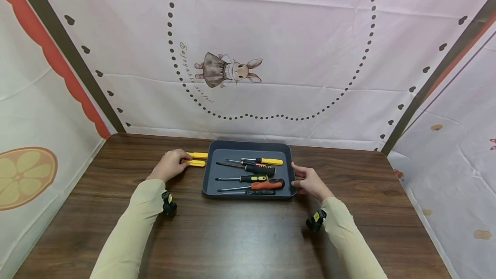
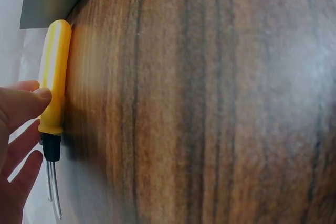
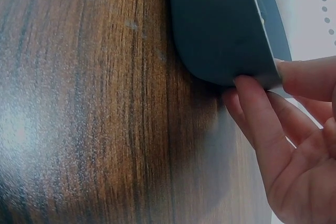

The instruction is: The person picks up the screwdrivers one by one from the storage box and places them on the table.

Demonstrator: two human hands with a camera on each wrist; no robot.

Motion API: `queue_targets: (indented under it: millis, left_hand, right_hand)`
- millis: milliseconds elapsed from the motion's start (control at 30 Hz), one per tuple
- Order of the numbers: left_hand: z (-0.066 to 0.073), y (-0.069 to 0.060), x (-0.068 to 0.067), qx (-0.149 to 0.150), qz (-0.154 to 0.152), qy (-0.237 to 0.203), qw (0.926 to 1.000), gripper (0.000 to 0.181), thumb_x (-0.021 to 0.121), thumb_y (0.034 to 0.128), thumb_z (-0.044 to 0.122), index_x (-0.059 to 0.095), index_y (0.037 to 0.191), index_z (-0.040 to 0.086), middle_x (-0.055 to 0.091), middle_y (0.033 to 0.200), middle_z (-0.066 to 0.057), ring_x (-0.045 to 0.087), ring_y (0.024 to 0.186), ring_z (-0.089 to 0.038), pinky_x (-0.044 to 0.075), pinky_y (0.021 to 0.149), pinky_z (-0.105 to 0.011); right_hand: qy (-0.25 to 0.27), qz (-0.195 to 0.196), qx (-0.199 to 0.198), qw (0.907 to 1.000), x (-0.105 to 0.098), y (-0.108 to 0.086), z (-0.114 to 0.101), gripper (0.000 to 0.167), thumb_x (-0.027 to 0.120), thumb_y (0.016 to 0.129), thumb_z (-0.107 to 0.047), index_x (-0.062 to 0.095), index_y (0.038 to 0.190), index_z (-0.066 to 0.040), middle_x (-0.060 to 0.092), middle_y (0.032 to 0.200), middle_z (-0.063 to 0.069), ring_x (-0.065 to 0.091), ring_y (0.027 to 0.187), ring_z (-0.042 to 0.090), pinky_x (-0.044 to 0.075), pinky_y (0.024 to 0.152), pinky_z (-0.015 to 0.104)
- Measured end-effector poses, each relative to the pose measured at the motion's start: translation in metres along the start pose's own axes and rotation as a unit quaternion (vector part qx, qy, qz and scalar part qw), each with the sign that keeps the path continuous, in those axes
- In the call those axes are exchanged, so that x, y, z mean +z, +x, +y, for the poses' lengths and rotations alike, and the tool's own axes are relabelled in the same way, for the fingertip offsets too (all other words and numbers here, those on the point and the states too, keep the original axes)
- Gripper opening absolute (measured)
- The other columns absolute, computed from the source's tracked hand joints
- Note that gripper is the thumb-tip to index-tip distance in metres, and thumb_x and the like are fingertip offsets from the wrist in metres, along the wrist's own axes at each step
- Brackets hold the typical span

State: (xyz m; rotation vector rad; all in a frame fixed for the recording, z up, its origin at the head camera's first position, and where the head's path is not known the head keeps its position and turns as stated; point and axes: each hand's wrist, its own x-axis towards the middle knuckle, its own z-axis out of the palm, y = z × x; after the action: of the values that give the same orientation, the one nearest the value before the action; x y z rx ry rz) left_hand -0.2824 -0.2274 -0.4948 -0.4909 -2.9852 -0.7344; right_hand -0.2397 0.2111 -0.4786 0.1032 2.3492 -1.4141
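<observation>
My left hand (image 1: 172, 165) is left of the dark grey tray (image 1: 248, 144), at two yellow handles lying side by side. In the left wrist view my thumb and forefinger pinch the nearer yellow-handled screwdriver (image 2: 56, 61), which has a black collar; two thin shafts show below it. My right hand (image 1: 310, 181) grips the tray's right end. Its thumb is at the rim and its fingers press the outer wall (image 3: 220, 35). Inside the tray lie several screwdrivers, among them one with an orange handle (image 1: 267, 184) and one with a yellow handle (image 1: 272, 162).
The brown wooden table (image 1: 240, 236) stretches out around the tray. A pale printed cloth (image 1: 294, 55) hangs behind the table's back edge, with more cloth at both sides. A small black camera sits on each wrist.
</observation>
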Motion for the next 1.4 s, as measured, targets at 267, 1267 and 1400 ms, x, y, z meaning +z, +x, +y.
queue_targets:
  millis: [267,1267,1400]
  left_hand:
    - [0.001,0.001,0.0,0.005,0.009,0.003,0.9999,0.017,0.068,0.0789,0.006,0.069,0.094,0.0,0.064,0.094,-0.015,0.059,0.086,-0.028,0.048,0.076,-0.044]
    - [0.132,0.075,-0.014,0.065,-0.057,0.026,0.9959,0.036,0.06,0.0879,0.023,0.059,0.114,-0.001,0.06,0.111,-0.016,0.057,0.101,-0.027,0.045,0.087,-0.04]
    - [0.155,0.088,-0.001,0.082,-0.09,0.06,0.9907,0.036,0.06,0.0878,0.023,0.058,0.116,0.001,0.06,0.112,-0.014,0.056,0.101,-0.025,0.045,0.087,-0.038]
  right_hand:
    - [0.002,0.0,-0.001,1.0,0.0,0.001,0.0,0.065,0.06,0.083,0.003,0.034,0.14,-0.013,0.044,0.131,0.026,0.052,0.11,0.03,0.053,0.067,0.039]
    - [0.014,0.008,-0.001,0.9999,0.002,0.0,0.001,0.066,0.061,0.082,0.004,0.035,0.14,-0.014,0.045,0.131,0.025,0.049,0.114,0.033,0.053,0.067,0.04]
    - [0.017,0.007,-0.002,0.9998,0.001,-0.001,0.002,0.066,0.061,0.082,0.004,0.035,0.14,-0.014,0.044,0.132,0.025,0.047,0.116,0.035,0.053,0.066,0.039]
